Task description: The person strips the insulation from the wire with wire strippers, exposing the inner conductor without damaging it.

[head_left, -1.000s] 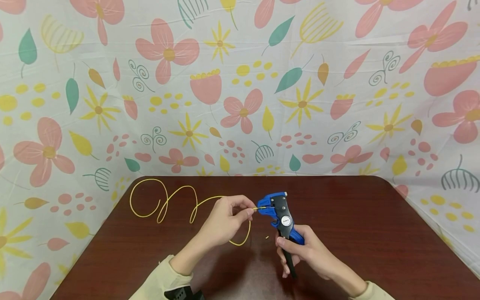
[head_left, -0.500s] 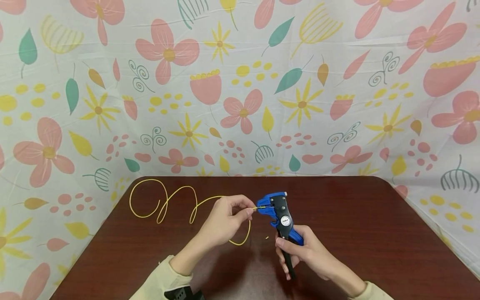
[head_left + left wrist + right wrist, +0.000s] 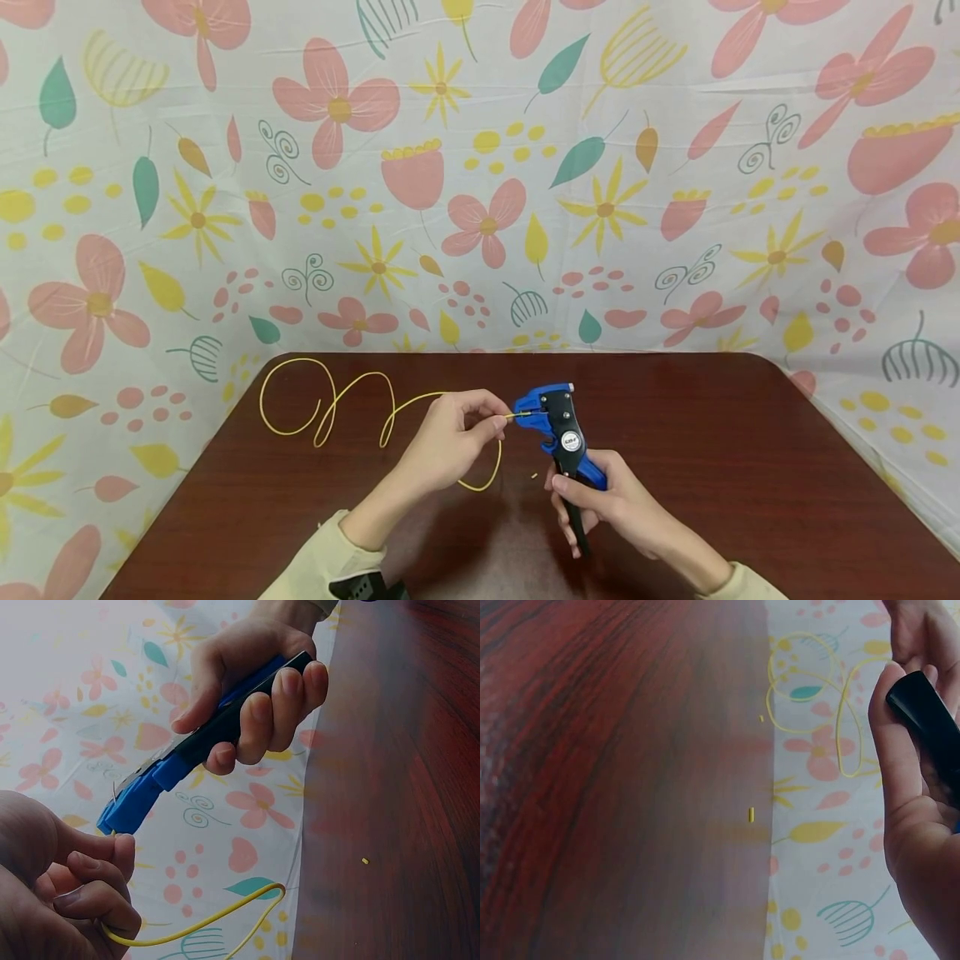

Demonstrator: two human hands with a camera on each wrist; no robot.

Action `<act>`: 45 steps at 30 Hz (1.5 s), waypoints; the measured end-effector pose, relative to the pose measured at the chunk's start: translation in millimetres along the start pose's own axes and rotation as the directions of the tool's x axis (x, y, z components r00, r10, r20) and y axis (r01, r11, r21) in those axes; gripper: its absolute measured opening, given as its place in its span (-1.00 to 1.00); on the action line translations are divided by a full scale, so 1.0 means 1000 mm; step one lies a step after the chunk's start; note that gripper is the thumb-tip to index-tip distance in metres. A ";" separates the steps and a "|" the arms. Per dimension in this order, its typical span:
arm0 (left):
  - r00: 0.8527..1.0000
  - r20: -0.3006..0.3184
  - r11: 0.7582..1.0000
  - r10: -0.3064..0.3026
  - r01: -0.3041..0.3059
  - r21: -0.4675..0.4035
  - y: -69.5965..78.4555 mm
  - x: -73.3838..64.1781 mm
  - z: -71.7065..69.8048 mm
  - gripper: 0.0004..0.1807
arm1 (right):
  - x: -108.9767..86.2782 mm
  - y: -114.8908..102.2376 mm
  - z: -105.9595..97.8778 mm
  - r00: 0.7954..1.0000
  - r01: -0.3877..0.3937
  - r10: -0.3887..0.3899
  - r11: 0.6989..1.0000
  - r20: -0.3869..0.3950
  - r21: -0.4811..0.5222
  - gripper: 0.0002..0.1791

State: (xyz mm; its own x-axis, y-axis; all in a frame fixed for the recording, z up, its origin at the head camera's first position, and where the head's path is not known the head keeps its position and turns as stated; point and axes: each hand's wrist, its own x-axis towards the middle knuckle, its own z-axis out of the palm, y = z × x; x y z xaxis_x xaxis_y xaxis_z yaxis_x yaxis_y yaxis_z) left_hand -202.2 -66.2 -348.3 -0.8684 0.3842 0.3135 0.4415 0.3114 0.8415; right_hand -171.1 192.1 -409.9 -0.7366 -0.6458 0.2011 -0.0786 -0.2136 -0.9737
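Observation:
In the head view my left hand (image 3: 453, 437) pinches a thin yellow wire (image 3: 480, 489) close to its end, between thumb and index finger. That end runs into the blue jaws of a wire stripper (image 3: 567, 417), black and blue with a round white label. My right hand (image 3: 613, 497) grips the stripper's handles, thumb across the front and fingers wrapped behind. The left wrist view shows the wire (image 3: 202, 922) looping away from under the left hand (image 3: 71, 889), whose fingertips are close to the stripper's nose. One black handle (image 3: 922, 709) pokes out of the right hand (image 3: 907, 802) in the right wrist view.
A small yellow offcut (image 3: 534, 476) lies on the dark reddish-brown table (image 3: 712, 433), left of the handles. The wire's free length curls across the table's left side. Behind the table hangs a floral cloth (image 3: 480, 308). A dark wristband (image 3: 363, 587) circles the left wrist.
The right hand's fingers have shifted slightly on the handles, and the stripper has tilted a little. The left hand and the wire stay where they were.

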 end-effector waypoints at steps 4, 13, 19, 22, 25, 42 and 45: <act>1.000 -0.001 1.000 0.004 -0.004 0.005 0.000 0.000 0.000 -0.86 | 0.000 0.000 0.001 1.000 0.018 -0.018 1.000 0.005 0.012 -0.70; 1.000 -0.002 1.000 0.006 -0.006 0.013 -0.001 0.001 0.000 -0.86 | 0.000 0.003 -0.002 0.999 0.044 -0.044 0.999 0.015 0.000 -0.77; 1.000 -0.001 1.000 0.008 -0.008 0.008 0.000 0.002 0.000 -0.87 | 0.001 0.003 -0.001 1.000 0.022 -0.023 1.000 -0.006 -0.017 -0.79; 1.000 0.001 1.000 0.009 -0.009 0.005 0.000 0.002 0.000 -0.87 | 0.001 0.002 -0.001 1.000 0.013 -0.014 1.000 -0.022 -0.024 -0.78; 1.000 0.003 1.000 0.008 -0.008 0.004 0.000 0.003 0.000 -0.87 | 0.001 0.001 0.000 0.999 0.029 -0.030 0.999 -0.023 -0.036 -0.79; 1.000 -0.010 1.000 0.019 -0.019 -0.006 0.004 0.003 0.002 -0.87 | 0.000 0.000 -0.001 0.997 0.074 -0.077 0.994 -0.030 -0.082 -0.81; 1.000 -0.015 1.000 0.022 -0.022 -0.011 0.005 0.004 0.003 -0.87 | 0.000 -0.001 0.001 0.994 0.085 -0.090 0.991 -0.054 -0.101 -0.79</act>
State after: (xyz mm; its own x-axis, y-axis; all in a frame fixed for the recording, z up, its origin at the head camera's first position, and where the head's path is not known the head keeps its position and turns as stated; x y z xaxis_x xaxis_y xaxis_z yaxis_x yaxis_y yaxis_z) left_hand -202.5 -60.6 -344.4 -0.8617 0.3783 0.3382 0.4582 0.2934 0.8390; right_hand -170.9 191.5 -408.8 -0.7616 -0.5834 0.2822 -0.2079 -0.1925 -0.9590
